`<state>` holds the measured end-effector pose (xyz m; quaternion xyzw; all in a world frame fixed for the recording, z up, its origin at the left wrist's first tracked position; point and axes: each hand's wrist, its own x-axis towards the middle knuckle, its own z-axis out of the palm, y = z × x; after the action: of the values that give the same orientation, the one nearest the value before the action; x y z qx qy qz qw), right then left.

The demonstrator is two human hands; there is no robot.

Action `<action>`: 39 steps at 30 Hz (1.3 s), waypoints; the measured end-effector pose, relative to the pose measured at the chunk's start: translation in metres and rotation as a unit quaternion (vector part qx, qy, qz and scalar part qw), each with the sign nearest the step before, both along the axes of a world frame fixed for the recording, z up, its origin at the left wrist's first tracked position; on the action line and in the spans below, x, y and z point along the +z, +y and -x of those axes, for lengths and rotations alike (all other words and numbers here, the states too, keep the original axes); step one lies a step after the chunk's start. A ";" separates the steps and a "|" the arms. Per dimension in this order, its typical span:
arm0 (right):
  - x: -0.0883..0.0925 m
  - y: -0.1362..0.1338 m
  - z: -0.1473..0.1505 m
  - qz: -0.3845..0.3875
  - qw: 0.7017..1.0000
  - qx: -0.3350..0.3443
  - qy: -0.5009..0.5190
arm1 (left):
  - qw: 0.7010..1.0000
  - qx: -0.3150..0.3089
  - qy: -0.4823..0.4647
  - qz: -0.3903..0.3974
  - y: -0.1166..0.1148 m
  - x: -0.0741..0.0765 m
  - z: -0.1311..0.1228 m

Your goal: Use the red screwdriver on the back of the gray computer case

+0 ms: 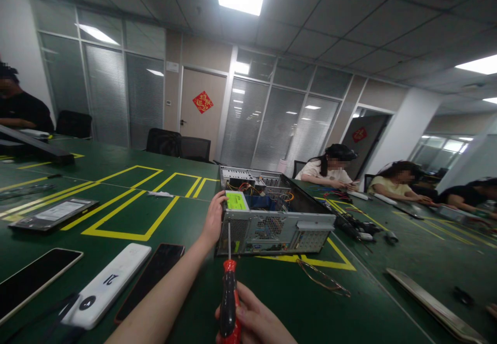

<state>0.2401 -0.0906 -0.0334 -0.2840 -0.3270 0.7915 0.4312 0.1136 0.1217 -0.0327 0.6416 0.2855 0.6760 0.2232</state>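
An opened desktop computer case [289, 230] lies on its side on the green table, its rear panel facing me. Inside, a power supply with a bright green label [236, 201] fills the near left corner, with coloured wires behind it. My left hand [214, 219] rests against the left side of the case, fingers over its top edge. A red and black screwdriver [229, 297] is gripped in my right hand [256, 315]. Its shaft points up toward the vented lower left of the rear panel; whether the tip touches a screw cannot be made out.
A hard drive [54, 214], two phones and a white device marked 21 [108, 284] lie on the left. Loose wires [324, 279] sit right of the case, near black cables [357, 225]. Yellow tape marks the table. Several people sit around it.
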 end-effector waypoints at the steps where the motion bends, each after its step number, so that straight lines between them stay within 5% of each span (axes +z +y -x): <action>1: 0.000 0.000 0.000 -0.002 1.000 0.005 0.000 | 1.000 0.000 0.001 0.000 0.000 0.000 0.000; 20: 0.020 0.002 0.004 0.082 0.995 0.002 0.048 | 1.000 -0.002 -0.004 -0.004 -0.001 0.001 -0.001; 29: 0.029 -0.004 0.005 0.113 0.989 -0.053 0.076 | 1.000 -0.004 -0.004 -0.003 -0.001 0.001 0.001; 34: 0.025 0.000 0.006 0.095 0.992 0.016 0.081 | 1.000 -0.005 0.000 -0.003 0.000 0.001 0.000; 39: 0.026 0.002 0.005 0.126 0.985 -0.002 0.120 | 1.000 -0.009 -0.004 -0.001 0.001 0.000 0.000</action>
<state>0.2349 -0.0888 -0.0074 -0.2394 -0.1699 0.8538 0.4300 0.1133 0.1225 -0.0327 0.6417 0.2784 0.6767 0.2298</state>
